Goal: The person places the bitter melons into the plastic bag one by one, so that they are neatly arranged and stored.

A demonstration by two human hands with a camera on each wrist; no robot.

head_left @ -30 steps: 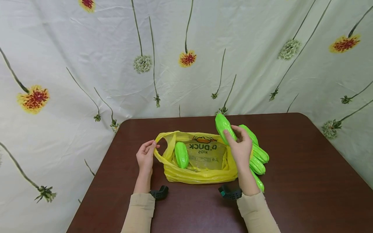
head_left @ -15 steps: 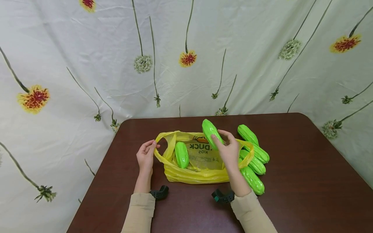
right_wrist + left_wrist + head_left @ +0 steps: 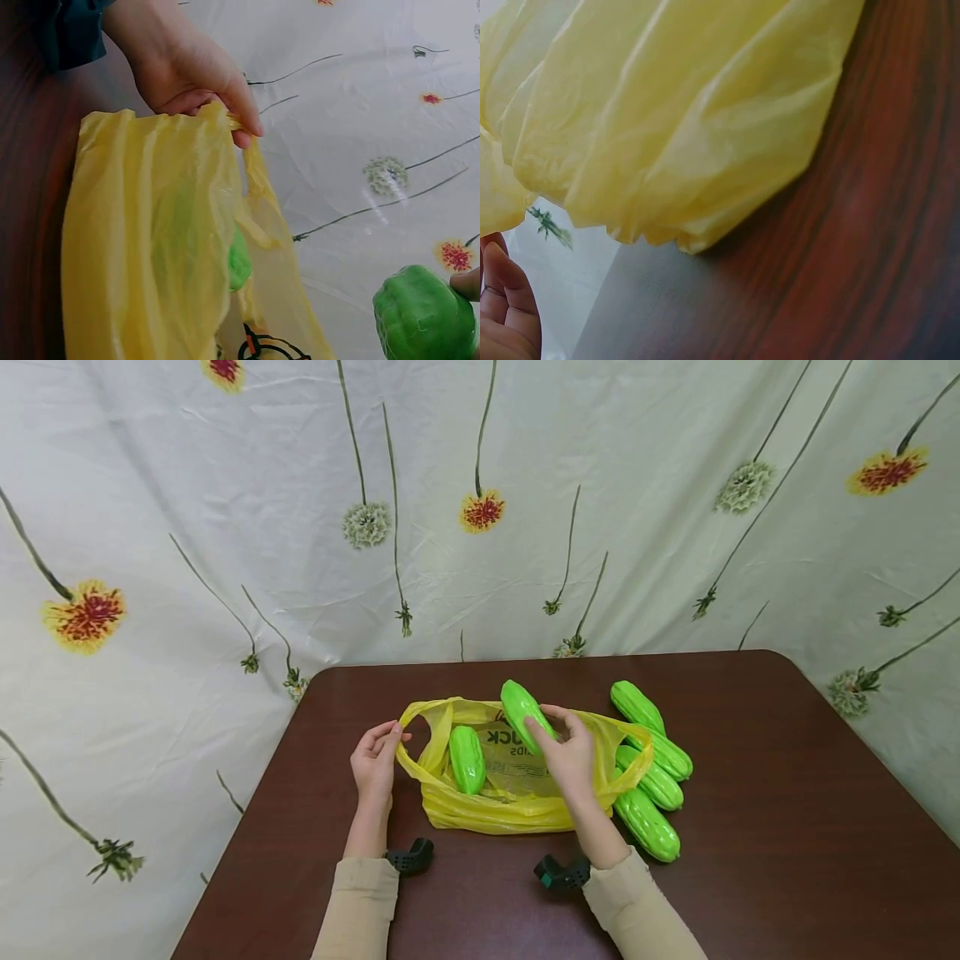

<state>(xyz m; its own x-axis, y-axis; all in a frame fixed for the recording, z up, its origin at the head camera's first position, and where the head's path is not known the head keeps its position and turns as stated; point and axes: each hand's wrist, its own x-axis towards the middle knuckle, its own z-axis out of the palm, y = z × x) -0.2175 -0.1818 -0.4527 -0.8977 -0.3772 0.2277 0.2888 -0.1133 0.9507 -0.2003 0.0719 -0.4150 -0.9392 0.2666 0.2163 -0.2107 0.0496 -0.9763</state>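
Observation:
In the head view a yellow plastic bag [image 3: 495, 817] with a printed duck logo lies open-mouthed on the table. My left hand [image 3: 375, 764] pinches its left handle loop between thumb and fingers; the right wrist view shows this same left hand [image 3: 184, 64] at the handle. Over the bag's mouth, my right hand [image 3: 573, 762] grips a bright green, glossy, ridged cucumber [image 3: 523, 712], tilted with its far end pointing up and left. Another green cucumber [image 3: 467, 760] rests inside the bag at the left. The left wrist view is mostly filled by the bag's side [image 3: 682, 112].
Several more green cucumbers [image 3: 647, 827] lie on the dark brown table [image 3: 772, 793] right of the bag, partly behind its right handle. A white cloth [image 3: 637, 435] with printed flowers hangs behind the table. Black bands [image 3: 411, 856] sit at the wrists.
My right hand has carried the cucumber leftward and slightly down, from the bag's right side to over its mouth. The left hand stays at the handle.

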